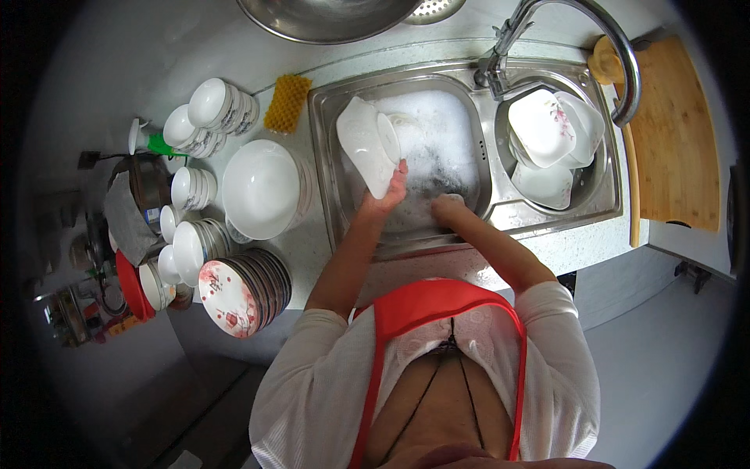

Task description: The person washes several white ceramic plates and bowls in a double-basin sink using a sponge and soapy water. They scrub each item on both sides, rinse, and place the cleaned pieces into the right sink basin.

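Observation:
My left hand (394, 192) grips the near corner of a white square ceramic dish (364, 138). The dish is tipped on its side above the left part of the large steel sink basin (328, 193), its foot ring facing right. My right hand (448, 210) is low in the basin at the soapy water, its fingers curled and partly hidden. Something pale shows at its fingers; whether that is foam or a held thing is unclear. White suds (442, 114) cover the far part of the water, with darker water nearer my right hand.
Square floral dishes (542, 126) lie in the small right basin (606, 193) beneath the curved faucet (621, 58). Left on the counter are a yellow sponge (287, 104), a large white bowl (261, 189), stacked bowls (210, 104) and a plate stack (229, 298). A wooden cutting board (677, 135) stands at right.

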`<state>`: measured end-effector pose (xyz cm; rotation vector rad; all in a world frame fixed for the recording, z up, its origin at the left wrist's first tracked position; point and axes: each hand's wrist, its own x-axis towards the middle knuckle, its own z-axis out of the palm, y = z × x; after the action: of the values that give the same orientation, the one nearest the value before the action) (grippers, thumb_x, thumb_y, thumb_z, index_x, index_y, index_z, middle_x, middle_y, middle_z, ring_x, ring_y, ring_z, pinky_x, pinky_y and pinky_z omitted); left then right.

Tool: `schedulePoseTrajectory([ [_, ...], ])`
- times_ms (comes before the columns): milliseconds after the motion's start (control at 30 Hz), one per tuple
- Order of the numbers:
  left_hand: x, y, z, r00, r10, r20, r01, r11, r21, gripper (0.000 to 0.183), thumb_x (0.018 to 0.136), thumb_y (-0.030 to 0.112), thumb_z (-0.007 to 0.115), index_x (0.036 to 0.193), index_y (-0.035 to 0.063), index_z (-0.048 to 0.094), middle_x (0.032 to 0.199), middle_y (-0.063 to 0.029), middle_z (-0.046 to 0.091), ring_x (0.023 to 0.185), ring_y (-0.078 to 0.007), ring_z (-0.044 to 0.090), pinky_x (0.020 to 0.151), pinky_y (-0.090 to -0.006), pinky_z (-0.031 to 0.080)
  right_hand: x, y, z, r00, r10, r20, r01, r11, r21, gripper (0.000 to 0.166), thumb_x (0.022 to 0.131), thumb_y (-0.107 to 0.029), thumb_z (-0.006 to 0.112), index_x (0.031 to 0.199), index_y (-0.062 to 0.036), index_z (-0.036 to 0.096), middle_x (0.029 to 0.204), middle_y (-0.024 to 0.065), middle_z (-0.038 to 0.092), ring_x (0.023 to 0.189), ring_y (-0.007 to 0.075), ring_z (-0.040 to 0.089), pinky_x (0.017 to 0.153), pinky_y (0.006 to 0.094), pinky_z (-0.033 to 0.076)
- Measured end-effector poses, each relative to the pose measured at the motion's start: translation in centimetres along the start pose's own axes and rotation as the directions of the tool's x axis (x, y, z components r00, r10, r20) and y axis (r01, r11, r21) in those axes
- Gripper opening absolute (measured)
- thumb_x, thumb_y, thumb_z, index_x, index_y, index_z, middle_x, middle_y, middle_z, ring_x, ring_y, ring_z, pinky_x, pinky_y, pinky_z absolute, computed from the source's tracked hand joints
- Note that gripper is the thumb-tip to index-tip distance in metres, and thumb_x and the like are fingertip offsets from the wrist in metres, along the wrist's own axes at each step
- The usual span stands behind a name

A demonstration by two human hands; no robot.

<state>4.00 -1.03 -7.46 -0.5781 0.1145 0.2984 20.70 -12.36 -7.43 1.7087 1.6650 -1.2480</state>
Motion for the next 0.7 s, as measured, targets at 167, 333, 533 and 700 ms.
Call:
schedulePoseTrajectory([
  [167,2.1,-1.1,-0.2,0.986,-0.088,0.14,0.066,0.985,0.158,0.049,0.092,0.032,0.046,0.124,-0.0056,0.042,0.098,-0.013,0.053,0.067,-0.018,0.054,0.05,-0.0254,0.044,-5.2,0.0,1.3,0.655,0.004,-0.755,0.279,0.928,0.247,0.026,0.082,-0.013,0.054,0.106,-0.0043,0.059,0.097,0.0205,0.062,0.091,0.0377,0.059,0.078,0.0414,0.048],
  [333,3.2,-1.7,-0.5,0.963,-0.208,0.174,0.166,0.959,0.23,0.049,0.093,0.032,0.045,0.126,-0.0042,0.042,0.097,-0.0123,0.053,0.067,-0.0175,0.054,0.049,-0.0256,0.044,-10.8,-2.0,0.2,0.363,0.21,-0.908,0.61,0.683,0.402,0.024,0.074,-0.007,0.065,0.096,-0.0024,0.058,0.087,0.0181,0.06,0.079,0.0394,0.058,0.069,0.0424,0.047],
  [533,2.8,-3.9,-5.1,0.913,0.37,0.173,-0.23,0.115,0.966,0.047,0.094,0.036,0.046,0.126,0.001,0.045,0.099,-0.0081,0.056,0.073,-0.0166,0.057,0.054,-0.0265,0.048,-10.7,-7.2,-3.1,-0.101,0.106,-0.989,0.642,0.767,0.017,0.025,0.072,-0.008,0.065,0.095,-0.0032,0.057,0.09,0.0165,0.057,0.079,0.0341,0.056,0.071,0.0396,0.045],
  [700,2.4,-3.8,-4.3,0.953,0.277,0.121,-0.185,0.219,0.958,0.048,0.092,0.04,0.046,0.124,0.0035,0.047,0.101,-0.0088,0.057,0.074,-0.017,0.058,0.055,-0.027,0.049,-10.3,-8.9,-5.9,-0.119,0.14,-0.983,0.636,0.771,0.033,0.032,0.07,-0.011,0.063,0.1,-0.0031,0.053,0.094,0.0184,0.05,0.086,0.0366,0.049,0.076,0.0446,0.036],
])
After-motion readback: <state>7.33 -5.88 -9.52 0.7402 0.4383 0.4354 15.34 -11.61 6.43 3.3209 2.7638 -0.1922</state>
